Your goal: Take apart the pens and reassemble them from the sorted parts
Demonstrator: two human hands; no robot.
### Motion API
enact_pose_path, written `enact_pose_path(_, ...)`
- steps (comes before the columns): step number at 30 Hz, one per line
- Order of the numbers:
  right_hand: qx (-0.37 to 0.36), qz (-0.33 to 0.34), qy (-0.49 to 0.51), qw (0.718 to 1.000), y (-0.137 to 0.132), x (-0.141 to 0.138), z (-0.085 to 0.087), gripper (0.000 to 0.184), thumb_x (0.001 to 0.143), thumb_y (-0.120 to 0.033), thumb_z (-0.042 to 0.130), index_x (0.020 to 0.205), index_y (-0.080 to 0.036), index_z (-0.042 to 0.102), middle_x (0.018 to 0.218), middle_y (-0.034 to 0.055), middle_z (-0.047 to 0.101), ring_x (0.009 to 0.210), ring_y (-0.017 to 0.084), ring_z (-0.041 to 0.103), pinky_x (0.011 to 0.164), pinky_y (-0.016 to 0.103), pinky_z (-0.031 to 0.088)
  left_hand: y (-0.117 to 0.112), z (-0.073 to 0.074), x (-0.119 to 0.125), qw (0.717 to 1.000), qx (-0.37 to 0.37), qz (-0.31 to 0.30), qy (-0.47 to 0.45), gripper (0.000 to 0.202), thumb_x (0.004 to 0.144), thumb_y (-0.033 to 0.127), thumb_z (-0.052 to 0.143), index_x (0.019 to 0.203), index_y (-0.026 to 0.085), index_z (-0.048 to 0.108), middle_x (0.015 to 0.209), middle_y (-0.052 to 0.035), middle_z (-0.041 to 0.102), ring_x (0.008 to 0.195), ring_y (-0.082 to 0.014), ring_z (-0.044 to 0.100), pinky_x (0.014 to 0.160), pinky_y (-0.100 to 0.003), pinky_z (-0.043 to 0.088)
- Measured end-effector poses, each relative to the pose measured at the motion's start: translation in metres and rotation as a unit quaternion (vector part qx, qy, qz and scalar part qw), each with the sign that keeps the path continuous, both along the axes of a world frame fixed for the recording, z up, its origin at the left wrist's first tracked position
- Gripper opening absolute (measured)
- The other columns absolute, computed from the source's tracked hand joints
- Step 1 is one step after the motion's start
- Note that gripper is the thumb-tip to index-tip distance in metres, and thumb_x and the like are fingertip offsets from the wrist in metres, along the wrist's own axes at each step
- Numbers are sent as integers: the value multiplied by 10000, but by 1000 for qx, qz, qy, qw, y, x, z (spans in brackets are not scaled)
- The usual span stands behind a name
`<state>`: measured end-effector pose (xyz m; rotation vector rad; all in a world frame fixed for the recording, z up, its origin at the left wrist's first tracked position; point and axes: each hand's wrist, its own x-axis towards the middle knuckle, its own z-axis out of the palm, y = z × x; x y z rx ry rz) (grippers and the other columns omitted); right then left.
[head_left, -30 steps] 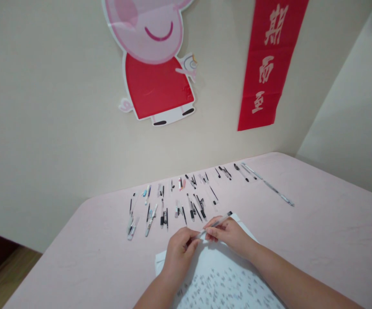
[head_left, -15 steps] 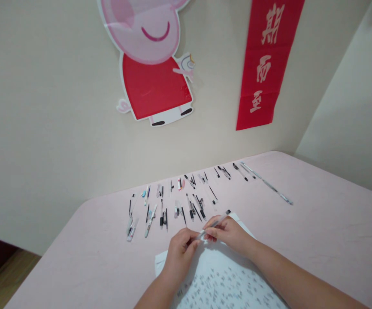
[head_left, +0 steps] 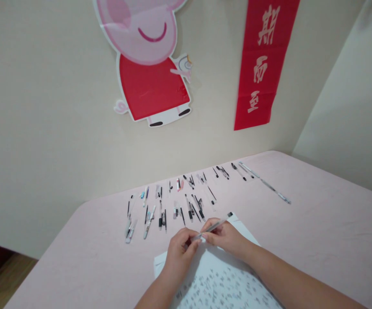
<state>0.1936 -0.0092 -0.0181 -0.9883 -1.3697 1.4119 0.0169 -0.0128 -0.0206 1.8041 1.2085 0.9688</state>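
A clear pen (head_left: 218, 221) with a black end is held between both my hands above a white sheet of paper (head_left: 224, 283) covered in handwriting. My left hand (head_left: 179, 253) pinches the pen's near end with thumb and fingers closed. My right hand (head_left: 226, 234) grips the barrel a little farther along, its fingers closed too. The pen points away to the right, its black tip just past the paper's far corner.
Several pens and pen parts (head_left: 173, 206) lie in rows on the pink table (head_left: 317, 227) beyond my hands. Longer pens (head_left: 264, 182) rest at the far right. A cartoon pig cutout (head_left: 150, 64) and a red banner (head_left: 263, 64) hang on the wall.
Both hands keep hold of the pen and stay almost in place. The view has shifted slightly, so everything sits a little to the left.
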Motion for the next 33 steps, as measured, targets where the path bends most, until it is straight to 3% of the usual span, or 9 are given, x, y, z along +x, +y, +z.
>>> enact_pose_path(8, -10, -187, 43, 981, 16, 24, 2, 317, 672, -462, 691, 645, -175, 559, 493, -59, 427, 480, 88, 378, 488, 228, 298, 10, -20, -5, 990, -68, 63, -109, 290, 717, 448, 662, 757, 161, 652, 630, 3, 545, 577, -121, 460, 528, -226, 353)
enact_pose_path(11, 22, -177, 8, 984, 20, 29, -1, 310, 700, -466, 667, 651, -178, 564, 516, -50, 448, 496, 100, 402, 498, 236, 321, 11, -19, -4, 977, -110, 79, -163, 376, 679, 528, 686, 761, 167, 624, 594, 30, 512, 555, -105, 434, 517, -214, 328)
enact_pose_path(14, 115, -139, -91, 979, 17, 29, -2, 255, 779, -416, 617, 689, -179, 600, 618, -6, 550, 582, 128, 490, 566, 254, 385, 11, -14, -4, 967, -134, 91, -198, 410, 673, 574, 676, 737, 179, 586, 554, 50, 484, 541, -98, 426, 524, -208, 319)
enact_pose_path(18, 262, -99, -258, 925, 12, 27, -2, 182, 874, -302, 534, 835, -185, 667, 796, 54, 659, 749, 170, 584, 706, 294, 440, 11, -9, -3, 962, -142, 103, -210, 424, 660, 590, 680, 718, 186, 566, 533, 60, 471, 541, -99, 425, 539, -210, 322)
enact_pose_path(23, 380, -47, -360, 851, 7, 25, 1, 176, 904, -260, 502, 902, -175, 657, 839, 73, 673, 803, 191, 577, 746, 324, 434, 9, -7, -2, 966, -142, 90, -196, 429, 682, 596, 656, 685, 180, 551, 534, 65, 440, 536, -94, 393, 527, -207, 306)
enact_pose_path(28, 384, -34, -425, 819, 3, 21, 3, 143, 881, -218, 520, 808, -176, 636, 798, 61, 630, 774, 189, 540, 712, 320, 413, 8, -6, -1, 974, -131, 66, -171, 437, 673, 582, 669, 625, 172, 526, 537, 60, 427, 539, -94, 375, 520, -211, 301)
enact_pose_path(31, 369, -71, -410, 831, 8, 26, 2, 140, 879, -200, 501, 824, -179, 628, 809, 60, 626, 784, 187, 540, 712, 311, 419, 9, -8, -1, 976, -129, 49, -167, 416, 696, 569, 656, 654, 171, 542, 554, 56, 437, 551, -97, 388, 533, -215, 311)
enact_pose_path(33, 341, -135, -397, 841, 15, 37, -1, 135, 874, -211, 497, 839, -179, 623, 810, 59, 625, 784, 187, 546, 715, 309, 424, 9, -10, -1, 977, -132, 44, -160, 405, 708, 567, 645, 684, 172, 559, 560, 54, 439, 553, -99, 392, 534, -219, 309)
